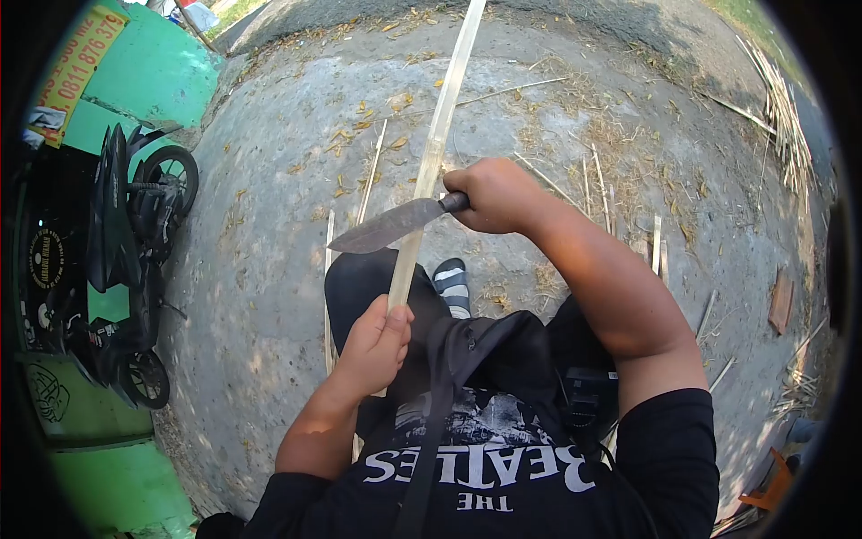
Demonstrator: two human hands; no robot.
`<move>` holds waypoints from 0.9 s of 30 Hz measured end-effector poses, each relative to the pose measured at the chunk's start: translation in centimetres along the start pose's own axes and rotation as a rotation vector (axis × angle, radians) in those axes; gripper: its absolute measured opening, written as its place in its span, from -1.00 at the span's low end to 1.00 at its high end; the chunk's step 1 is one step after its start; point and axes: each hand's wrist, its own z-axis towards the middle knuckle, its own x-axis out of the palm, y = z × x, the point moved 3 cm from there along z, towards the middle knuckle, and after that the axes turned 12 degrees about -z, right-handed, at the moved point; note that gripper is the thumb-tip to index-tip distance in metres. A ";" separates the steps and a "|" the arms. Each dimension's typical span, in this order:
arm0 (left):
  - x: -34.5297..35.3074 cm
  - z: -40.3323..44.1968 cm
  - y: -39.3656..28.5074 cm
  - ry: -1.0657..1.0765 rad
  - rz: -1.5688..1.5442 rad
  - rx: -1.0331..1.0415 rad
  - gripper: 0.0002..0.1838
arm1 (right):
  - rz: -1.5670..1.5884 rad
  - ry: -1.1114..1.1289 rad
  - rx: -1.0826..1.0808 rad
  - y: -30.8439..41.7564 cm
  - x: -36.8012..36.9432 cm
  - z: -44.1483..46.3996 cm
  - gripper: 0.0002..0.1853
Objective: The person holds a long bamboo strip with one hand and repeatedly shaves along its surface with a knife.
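A long, pale bamboo strip (437, 135) runs from my lap up past the top of the view. My left hand (375, 346) is closed around its near end, thumb lying along the strip. My right hand (492, 196) grips the dark handle of a large knife (388, 226). The broad, dull blade lies across the strip above my left knee, its tip pointing left. Whether the edge is cutting into the bamboo, I cannot tell.
Thin bamboo strips (372, 171) and dry leaves lie on the concrete ground (260, 260). A bundle of strips (787, 135) is at the far right. A motorcycle (135, 260) stands on the left by a green wall (171, 67). A reddish-brown block (780, 302) lies at right.
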 end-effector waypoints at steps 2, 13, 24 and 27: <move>0.1 0.2 -0.2 0.006 -0.031 -0.018 -0.75 | 0.039 0.012 0.046 -0.1 0.6 0.0 -0.82; 0.2 0.3 -1.2 -0.001 -0.046 0.019 -0.73 | 0.063 -0.077 0.130 -2.6 0.1 -0.1 -0.82; -0.6 0.1 -1.0 -0.009 0.081 0.077 -0.75 | -0.021 -0.005 0.126 -2.1 -0.4 -0.4 -0.86; -0.6 -0.1 -0.8 0.004 0.058 0.070 -0.76 | 0.048 -0.041 0.035 -0.3 0.1 -0.6 -0.85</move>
